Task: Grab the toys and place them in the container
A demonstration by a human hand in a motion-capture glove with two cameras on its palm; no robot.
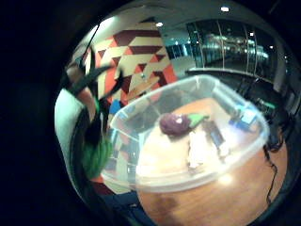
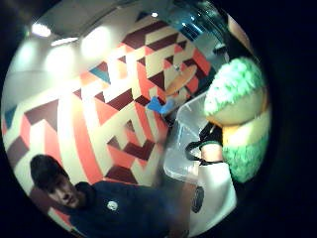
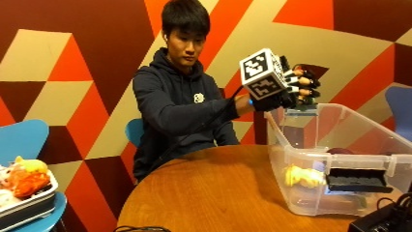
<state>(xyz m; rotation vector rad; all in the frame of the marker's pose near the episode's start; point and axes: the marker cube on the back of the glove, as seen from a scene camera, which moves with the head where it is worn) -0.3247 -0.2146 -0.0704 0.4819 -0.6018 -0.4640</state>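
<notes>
In the outside view my gloved right hand [image 3: 291, 89] is raised over the near end of a clear plastic container [image 3: 302, 159] on the round wooden table [image 3: 212, 193]. Its fingers curl round a green and yellow plush toy [image 2: 237, 114], which is mostly hidden behind the hand in that view and shows as green fuzz [image 1: 96, 157] beside the palm. Inside the container [image 1: 244, 150] lie a purple plush with a green top [image 1: 176, 123], a white toy [image 1: 197, 148] and a dark one [image 1: 214, 134]. A yellow toy [image 3: 302, 176] shows through the container's wall.
At the left a blue chair [image 3: 25, 140] carries a tray [image 3: 29, 205] with more plush toys. Another blue chair [image 3: 400, 111] stands behind the container. A black device [image 3: 380, 220] with cables sits at the table's right front edge.
</notes>
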